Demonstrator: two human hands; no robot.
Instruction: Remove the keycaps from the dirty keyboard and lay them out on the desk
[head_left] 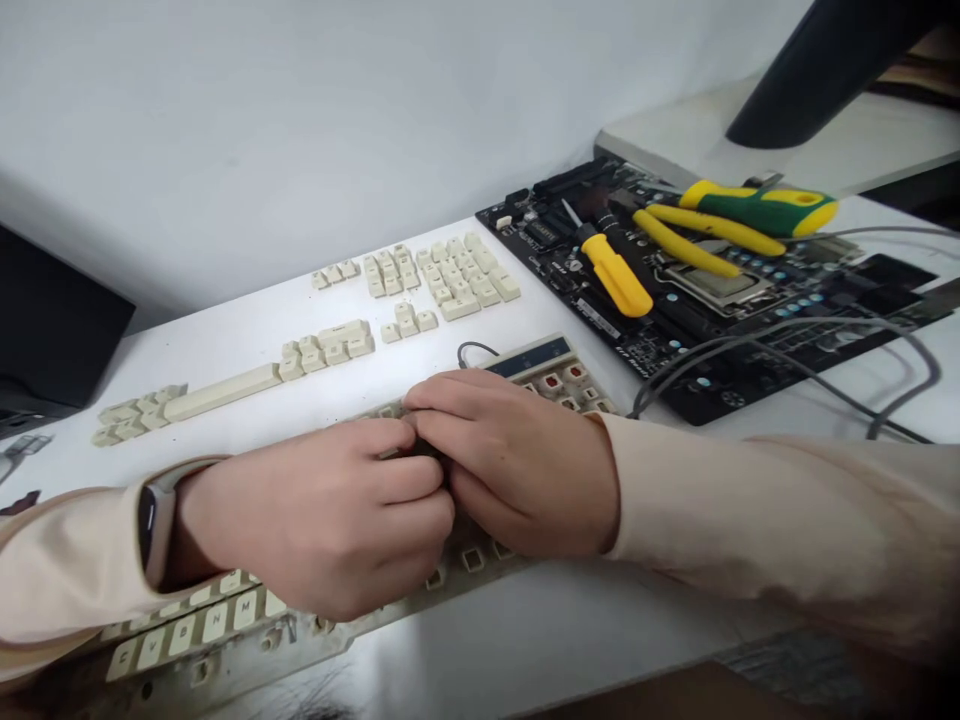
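A cream-coloured keyboard [214, 622] lies along the table's front edge, part of its keycaps removed. Letter keys remain on its left part, while bare switch sockets show on the right. Over its middle, my left hand [352, 520] is closed, fingers curled, with a band on the wrist. Against it, my right hand [517, 460] is closed too, fingertips pressed down at the same spot. Whatever lies between the fingertips is hidden by the hands. Removed keycaps [465, 275] stand in groups behind the keyboard, a long space bar [223, 393] among them.
A black motherboard [637, 340] lies at the right. On it rest a yellow-handled screwdriver [615, 275], yellow-handled pliers [697, 235] and a green-and-yellow handled tool [757, 207]. A grey cable [825, 325] loops across it. A monitor stand [810, 80] is behind; a black box [52, 300] stands left.
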